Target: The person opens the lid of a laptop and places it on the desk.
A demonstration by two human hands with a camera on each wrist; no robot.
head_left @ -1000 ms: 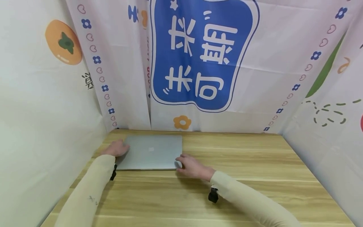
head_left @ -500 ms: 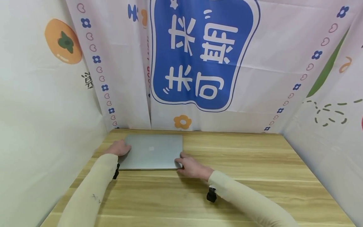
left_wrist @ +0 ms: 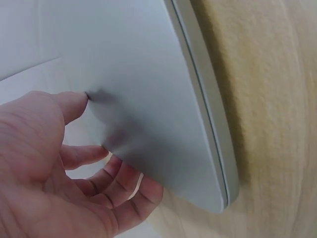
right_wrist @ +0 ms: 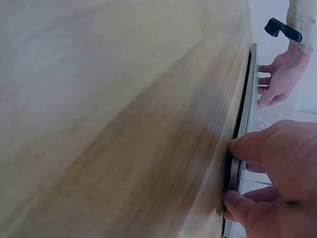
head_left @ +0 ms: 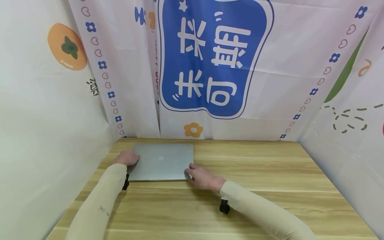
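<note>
A closed silver laptop [head_left: 163, 166] with a pale logo on its lid lies flat near the back left of the wooden table. My left hand [head_left: 126, 157] grips its left edge. In the left wrist view, the thumb of that hand [left_wrist: 44, 148] touches the lid [left_wrist: 133, 79] while the curled fingers are at the edge, their tips partly hidden. At the front right corner, my right hand [head_left: 205, 178] holds the laptop. The right wrist view shows the thumb and fingers of this hand [right_wrist: 285, 168] pinching the thin rim.
The light wooden table [head_left: 240, 213] extends in front and to the right. Printed white cloth [head_left: 288, 83] hangs behind it and along both sides, with the left cloth [head_left: 45, 140] close to my left arm. A black strap [head_left: 224, 206] hangs at my right wrist.
The laptop has shifted slightly to the right, its left end most visibly. My left hand has moved right with it, and my right hand has closed in on the corner.
</note>
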